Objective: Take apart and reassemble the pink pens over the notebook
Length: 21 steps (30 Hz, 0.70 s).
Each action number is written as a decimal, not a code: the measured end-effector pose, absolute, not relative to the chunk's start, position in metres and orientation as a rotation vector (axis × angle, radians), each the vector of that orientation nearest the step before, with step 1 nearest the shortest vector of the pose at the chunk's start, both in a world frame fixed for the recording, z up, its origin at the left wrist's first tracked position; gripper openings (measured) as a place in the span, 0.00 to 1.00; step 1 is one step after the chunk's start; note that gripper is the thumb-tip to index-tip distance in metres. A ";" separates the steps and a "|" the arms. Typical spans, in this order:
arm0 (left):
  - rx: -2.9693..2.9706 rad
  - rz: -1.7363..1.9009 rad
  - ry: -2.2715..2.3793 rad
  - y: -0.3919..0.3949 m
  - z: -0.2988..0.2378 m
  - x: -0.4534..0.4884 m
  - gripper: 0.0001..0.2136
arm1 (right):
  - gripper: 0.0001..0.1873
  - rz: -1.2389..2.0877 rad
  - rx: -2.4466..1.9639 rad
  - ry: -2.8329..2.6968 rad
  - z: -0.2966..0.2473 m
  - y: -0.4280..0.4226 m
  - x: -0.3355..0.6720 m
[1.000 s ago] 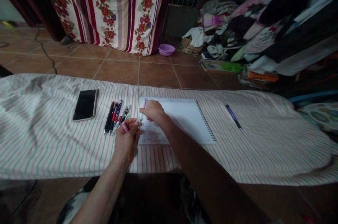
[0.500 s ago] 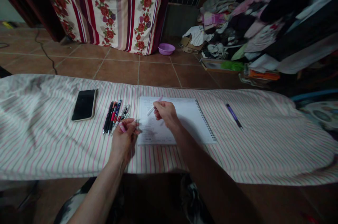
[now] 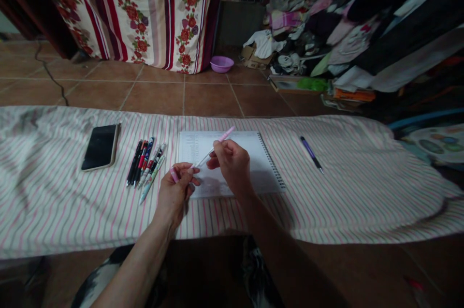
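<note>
In my right hand [image 3: 234, 163], closed in a pinch, is a slim pen [image 3: 227, 133] with a pink upper end and a thin whitish lower length. It slants down to the left over an open spiral notebook [image 3: 253, 153]. My left hand [image 3: 177, 183] is closed around a short pink pen piece [image 3: 174, 175], perhaps a cap or barrel part. Its thumb and forefinger meet the lower end of the pale length. A bunch of several pens [image 3: 145, 160] lies just left of my left hand.
A phone [image 3: 100, 147] lies at the left on the striped cloth [image 3: 362, 177]. To the right of the notebook rests a purple and black pen [image 3: 311, 154]. Beyond the table are a purple basin [image 3: 222, 64], a floral curtain [image 3: 155, 13] and a clothes pile [image 3: 319, 27].
My right hand has tilted the pen and brought its lower end to my left fingertips. My left hand has shifted off the pens, uncovering a pale green one. The whole view has shifted slightly.
</note>
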<state>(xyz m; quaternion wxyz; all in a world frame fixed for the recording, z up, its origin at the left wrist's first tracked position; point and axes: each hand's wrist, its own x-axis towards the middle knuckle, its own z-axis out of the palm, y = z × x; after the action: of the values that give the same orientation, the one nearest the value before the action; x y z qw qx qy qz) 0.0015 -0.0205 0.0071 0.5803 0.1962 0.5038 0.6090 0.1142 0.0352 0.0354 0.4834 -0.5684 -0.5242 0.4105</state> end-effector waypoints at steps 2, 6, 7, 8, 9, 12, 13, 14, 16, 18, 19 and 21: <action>0.451 1.418 1.180 -0.019 0.006 0.005 0.13 | 0.15 0.976 -1.389 -1.274 0.037 0.034 0.118; 0.450 1.407 1.149 -0.018 0.007 0.011 0.14 | 0.15 0.949 -1.383 -1.289 0.039 0.033 0.124; 0.451 1.405 1.140 -0.018 0.007 0.012 0.14 | 0.15 0.947 -1.379 -1.282 0.039 0.033 0.126; 0.450 1.404 1.134 -0.018 0.007 0.013 0.14 | 0.15 0.949 -1.375 -1.271 0.039 0.034 0.127; 0.449 1.402 1.130 -0.018 0.007 0.014 0.14 | 0.15 0.957 -1.372 -1.257 0.038 0.034 0.128; 0.444 1.398 1.124 -0.017 0.007 0.016 0.13 | 0.15 0.982 -1.365 -1.223 0.035 0.037 0.132; 0.446 1.396 1.125 -0.017 0.006 0.016 0.12 | 0.15 0.984 -1.365 -1.215 0.034 0.038 0.132; 0.450 1.394 1.126 -0.017 0.006 0.017 0.12 | 0.15 0.984 -1.366 -1.210 0.033 0.038 0.133; 0.459 1.392 1.127 -0.017 0.005 0.017 0.12 | 0.15 0.983 -1.363 -1.208 0.032 0.039 0.134; 0.463 1.391 1.127 -0.016 0.005 0.018 0.12 | 0.15 0.984 -1.357 -1.217 0.031 0.039 0.135; 0.462 1.391 1.128 -0.016 0.005 0.018 0.12 | 0.15 0.982 -1.355 -1.224 0.030 0.038 0.135; 0.458 1.396 1.132 -0.016 0.005 0.019 0.12 | 0.15 0.974 -1.351 -1.244 0.029 0.038 0.136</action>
<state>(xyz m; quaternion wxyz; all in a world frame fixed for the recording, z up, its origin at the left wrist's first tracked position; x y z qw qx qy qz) 0.0190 -0.0157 0.0054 0.5997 0.1976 0.4884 0.6023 0.1355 0.0380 0.0288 0.5069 -0.5601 -0.5160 0.4038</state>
